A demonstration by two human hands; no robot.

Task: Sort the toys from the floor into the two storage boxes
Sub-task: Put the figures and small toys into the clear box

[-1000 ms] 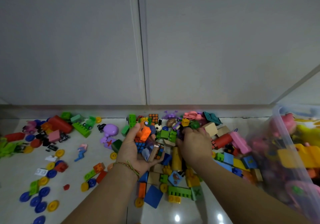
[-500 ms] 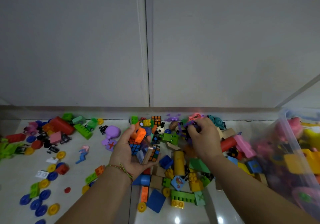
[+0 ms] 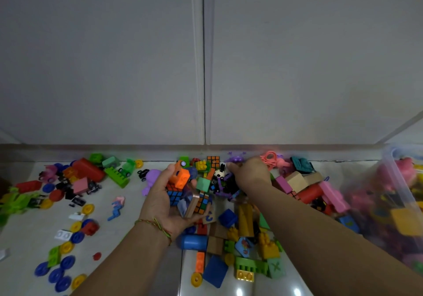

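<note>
A grey panelled wall (image 3: 91,67) rises behind the toy heap (image 3: 251,231) and fills the upper half of the view. The heap lies on a pale glossy floor (image 3: 27,238), its far edge against the foot of the wall. Just right of the heap stands a clear plastic storage box (image 3: 398,195), already packed with pink and yellow toys.

Well left of the heap a looser scatter of toys includes a red cylinder (image 3: 88,170), whose long axis slants from far left to near right, and a group of blue wheels (image 3: 57,273) lying flat.

The left hand (image 3: 160,202) hovers palm up at the heap's left edge. Its fingers curl round a handful of small toys (image 3: 183,195): an orange brick (image 3: 182,178) on top, two puzzle cubes and a wooden block stood on edge. The right hand (image 3: 249,174) lies palm down on the heap's far end, its fingers pointing left at a purple toy (image 3: 235,158). I cannot tell whether it grasps anything.

Within the heap a yellow pillar (image 3: 246,220) points away from the person toward the wall. A blue cylinder (image 3: 192,242) lies on its side at the near left edge, its long axis running left to right. A slim orange brick (image 3: 200,261) just nearer points toward the wall.
</note>
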